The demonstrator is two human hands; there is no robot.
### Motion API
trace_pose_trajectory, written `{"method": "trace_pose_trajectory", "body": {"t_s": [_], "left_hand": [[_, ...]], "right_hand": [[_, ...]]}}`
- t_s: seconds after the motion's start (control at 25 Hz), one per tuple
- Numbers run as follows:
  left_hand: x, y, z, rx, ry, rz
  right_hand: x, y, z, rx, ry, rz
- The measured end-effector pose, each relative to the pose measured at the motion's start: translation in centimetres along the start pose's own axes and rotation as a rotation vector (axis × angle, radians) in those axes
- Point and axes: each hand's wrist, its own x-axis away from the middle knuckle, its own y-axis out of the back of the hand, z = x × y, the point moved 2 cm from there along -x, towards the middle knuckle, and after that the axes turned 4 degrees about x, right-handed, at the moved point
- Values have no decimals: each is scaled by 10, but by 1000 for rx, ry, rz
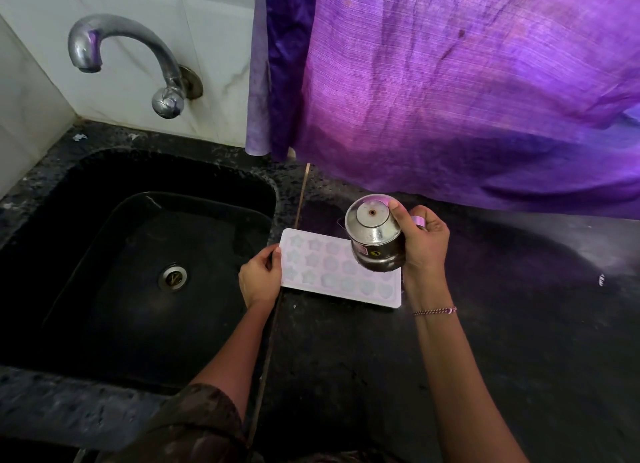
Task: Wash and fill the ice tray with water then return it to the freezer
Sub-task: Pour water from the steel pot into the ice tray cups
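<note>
A dark stone tabletop (485, 341) sits below a white tile wall (145, 2). At the far left, a silver tap (131, 54) bends over a black sink (86, 220) with a round drain (172, 277). Just right of the sink, the left hand (259, 279) pinches the left edge of the ice tray (329, 275), fingers curled on it. The white tray lies flat on the tabletop and has star and round cups. Over its right end, the right hand (424, 244) has its fingers wrapped around a small steel pot (375, 237), which is tipped. A thin bracelet (434, 311) is on that wrist. A big purple cloth (450, 81) hangs at the far right.
</note>
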Motion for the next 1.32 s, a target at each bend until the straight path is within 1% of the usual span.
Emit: {"method": "trace_pose_trajectory", "body": {"t_s": [0.28, 0.56, 0.88, 1.16, 1.32], "left_hand": [[0, 0, 0, -5, -1, 4], [1, 0, 0, 19, 16, 1], [1, 1, 0, 19, -5, 4], [0, 1, 0, 16, -2, 5], [0, 0, 0, 15, 5, 10]], "right_hand": [[2, -12, 3, 22, 22, 20], [4, -30, 2, 140, 86, 102], [11, -49, 6, 283, 147, 157], [10, -50, 7, 294, 167, 147], [11, -47, 8, 236, 147, 133]]}}
